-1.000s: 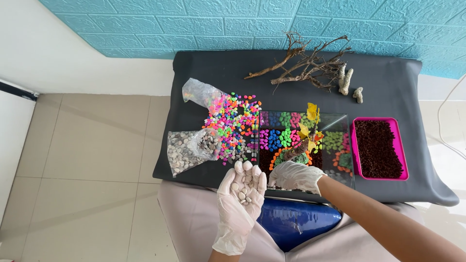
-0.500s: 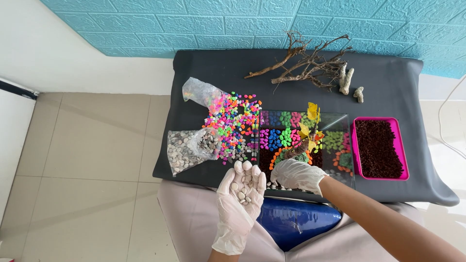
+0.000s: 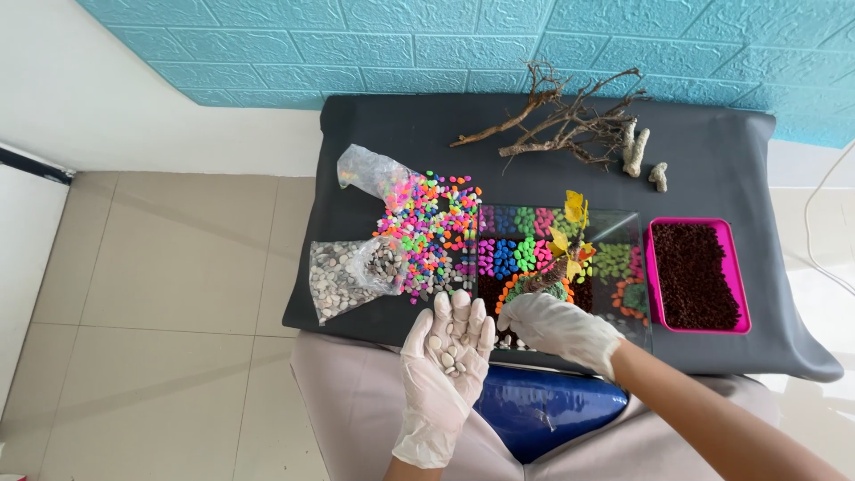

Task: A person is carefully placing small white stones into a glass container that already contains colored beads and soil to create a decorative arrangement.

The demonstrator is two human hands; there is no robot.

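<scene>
Scanning from the left, we see a clear bag of grey pebbles (image 3: 349,278) lying open at about 9 o'clock on the dark table cover (image 3: 712,142), and just past it a second clear bag (image 3: 370,169) at 10 o'clock with a spill of bright neon pebbles (image 3: 427,227) fanned out loose beside it. Our left hand (image 3: 445,365), gloved in white, sits at 6 o'clock with palm up and fingers together and slightly cupped, carrying a small heap of pale pebbles (image 3: 450,349) right at the near edge of the table. Should that palm tilt or the fingers part, we judge the stones would roll off onto our lap or the tiled floor (image 3: 160,294). Our right hand (image 3: 557,325), also gloved, rests over the near rim of the glass tank (image 3: 623,218), fingers curled down; we cannot tell whether they pinch a stone. Inside the tank, coloured patches are laid around a yellow plant (image 3: 570,236) at the centre. A careless drop could scatter pale stones into the neon patches and blur the pattern, and a bumped wrist could knock the plant over. Brushing the loose neon spill might sweep pebbles off the table. Further right, at 3 o'clock, a pink tray of dark soil (image 3: 699,274) sits just beside the tank; driftwood (image 3: 561,125) lies at 12 o'clock
</scene>
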